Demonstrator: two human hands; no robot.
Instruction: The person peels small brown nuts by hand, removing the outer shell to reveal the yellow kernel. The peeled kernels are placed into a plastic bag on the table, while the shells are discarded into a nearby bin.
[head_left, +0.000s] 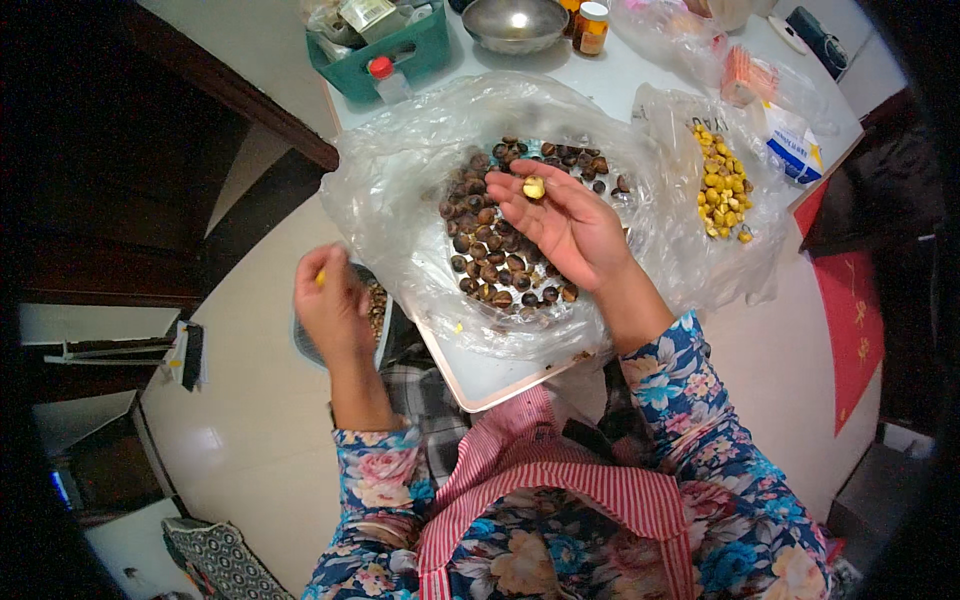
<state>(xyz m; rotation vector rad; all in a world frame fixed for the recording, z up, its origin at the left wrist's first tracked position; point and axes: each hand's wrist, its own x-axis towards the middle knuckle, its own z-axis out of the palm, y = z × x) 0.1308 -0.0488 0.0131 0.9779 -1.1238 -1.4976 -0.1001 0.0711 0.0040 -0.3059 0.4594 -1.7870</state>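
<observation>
My right hand (574, 225) is palm up over the table, holding a peeled yellow chestnut (533, 187) at its fingers. Beneath it, many dark brown chestnuts in their shells (480, 251) lie spread on a clear plastic bag (390, 180). My left hand (334, 300), blurred, is off the table's left edge, above a bin (379, 311) holding brown shell bits. A small yellow piece (321, 277) shows at its curled fingers; what it is exactly is unclear. Peeled yellow chestnuts (724, 184) are heaped on another clear plastic bag (675, 120) at the right.
Toward the back of the white table (480, 379) stand a green plastic basket (352, 75), a bottle with a red cap (384, 71), a metal bowl (517, 26) and an amber jar (591, 30). A blue-and-white packet (791, 146) lies at the far right.
</observation>
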